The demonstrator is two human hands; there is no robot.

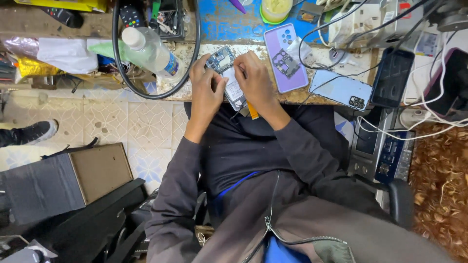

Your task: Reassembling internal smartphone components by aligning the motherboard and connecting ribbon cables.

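Observation:
An opened phone (227, 77) with its circuit board and white battery exposed rests at the workbench's near edge (185, 95). My left hand (205, 86) grips its left side. My right hand (254, 78) presses down on its right side with bent fingers. An orange flex strip (252, 111) hangs from the phone below my right hand. Whether my right hand holds a small tool is hidden.
A purple phone back cover (286, 58) with a dark frame piece on it lies to the right, then a light blue phone (341, 89) and a dark phone (393, 78). A plastic bottle (151, 51), a black cable loop (116, 53) and white cables (419, 131) surround the bench.

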